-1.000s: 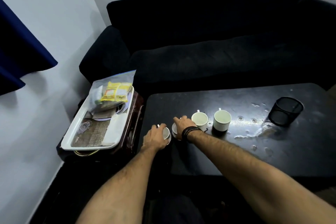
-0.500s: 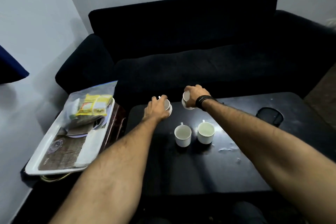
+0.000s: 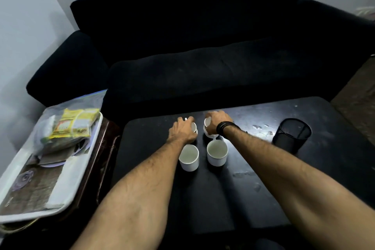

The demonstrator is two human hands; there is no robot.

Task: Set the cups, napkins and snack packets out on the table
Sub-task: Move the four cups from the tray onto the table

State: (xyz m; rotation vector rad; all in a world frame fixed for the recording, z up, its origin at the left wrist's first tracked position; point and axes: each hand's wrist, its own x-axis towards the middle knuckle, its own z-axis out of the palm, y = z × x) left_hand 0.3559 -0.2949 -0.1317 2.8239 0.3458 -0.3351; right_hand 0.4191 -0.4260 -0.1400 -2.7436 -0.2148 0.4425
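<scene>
Overhead, a black counter [image 3: 203,199] stands before a dark sofa [image 3: 192,46] and grey walls. 4 white cups: 2 standing [image 3: 189,157] [image 3: 217,152], 1 in each curled grip, left hand [image 3: 182,130], right hand [image 3: 216,125]. 1 tray [image 3: 67,193] beside it holds bagged snack packets [image 3: 75,126].

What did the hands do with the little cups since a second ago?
Both hands carried their cups from the near edge to the far side: the left hand grips one, the right hand the other, beyond the two standing cups. Those cups, the tray and mesh holder stayed put.
</scene>
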